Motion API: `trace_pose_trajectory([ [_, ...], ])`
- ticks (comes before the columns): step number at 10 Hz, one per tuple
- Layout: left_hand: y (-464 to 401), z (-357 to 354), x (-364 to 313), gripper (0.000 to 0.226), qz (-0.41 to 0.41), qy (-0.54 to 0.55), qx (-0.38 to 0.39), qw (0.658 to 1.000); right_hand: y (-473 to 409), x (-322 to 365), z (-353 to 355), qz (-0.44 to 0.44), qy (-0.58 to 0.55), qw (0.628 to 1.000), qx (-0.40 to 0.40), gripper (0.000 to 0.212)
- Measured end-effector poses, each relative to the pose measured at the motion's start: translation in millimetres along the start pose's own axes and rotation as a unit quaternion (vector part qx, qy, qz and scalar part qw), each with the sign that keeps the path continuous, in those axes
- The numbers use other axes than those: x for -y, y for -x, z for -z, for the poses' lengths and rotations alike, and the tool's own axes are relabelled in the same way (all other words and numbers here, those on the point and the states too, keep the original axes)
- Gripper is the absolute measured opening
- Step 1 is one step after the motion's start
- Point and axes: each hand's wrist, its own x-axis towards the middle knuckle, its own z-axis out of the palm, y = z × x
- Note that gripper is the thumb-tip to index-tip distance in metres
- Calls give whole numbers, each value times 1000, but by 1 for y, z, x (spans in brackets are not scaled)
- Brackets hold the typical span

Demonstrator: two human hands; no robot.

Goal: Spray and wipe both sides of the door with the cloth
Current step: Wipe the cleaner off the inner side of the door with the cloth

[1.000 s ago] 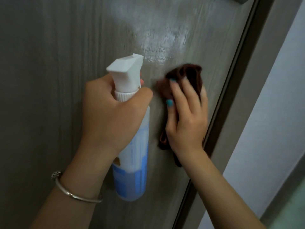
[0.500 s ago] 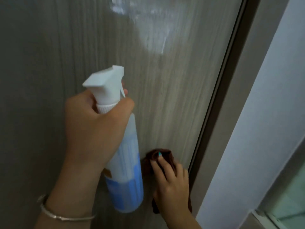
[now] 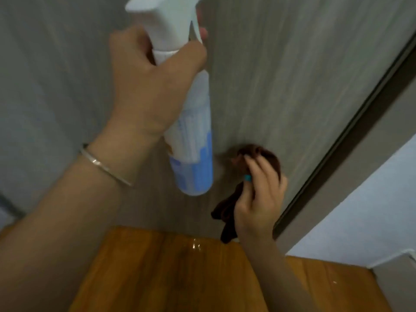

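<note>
Brown cloth [image 3: 267, 158] pressed low on our grey door [image 3: 292, 75] by right hand [image 3: 258, 199], fingers curled on it | left hand [image 3: 148, 86] grips spray bottle [image 3: 193, 136] | wooden floor [image 3: 168, 278] below

Glossy orange-brown wooden floor [image 3: 157, 278] below, pale wall [image 3: 371, 199] at right, silver bangle [image 3: 105, 168] on a wrist.

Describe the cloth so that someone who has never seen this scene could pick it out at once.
Start at the grey wood-grain door that fills the view, and go down towards the orange wooden floor. Low on the door, right of the white and blue spray bottle, the right hand presses the cloth against it. It is the only dark brown, crumpled, soft thing there.
</note>
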Motion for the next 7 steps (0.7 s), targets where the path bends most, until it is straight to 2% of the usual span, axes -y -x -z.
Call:
trace_pose_trajectory([
  [1,7,12,-13,16,-13,-32,14,999,-13,16,-10,48,-27,998,-40,33],
  [2,7,28,-16,21,-4,-63,35,997,-29,17,-13,53,-51,995,-65,34],
  [3,4,42,-13,26,6,-73,35,997,-25,16,-14,54,-28,995,-83,33],
  [4,8,55,-7,28,39,-13,40,998,-32,11,-21,76,8,993,-92,33],
  [5,11,68,-3,26,34,-11,52,998,-62,15,-32,140,40,982,-119,29],
  [6,5,85,-1,24,28,-10,51,998,-97,34,-51,152,54,973,-164,28],
  [7,-4,111,-3,24,29,17,26,999,-113,58,-76,105,98,970,-198,33],
])
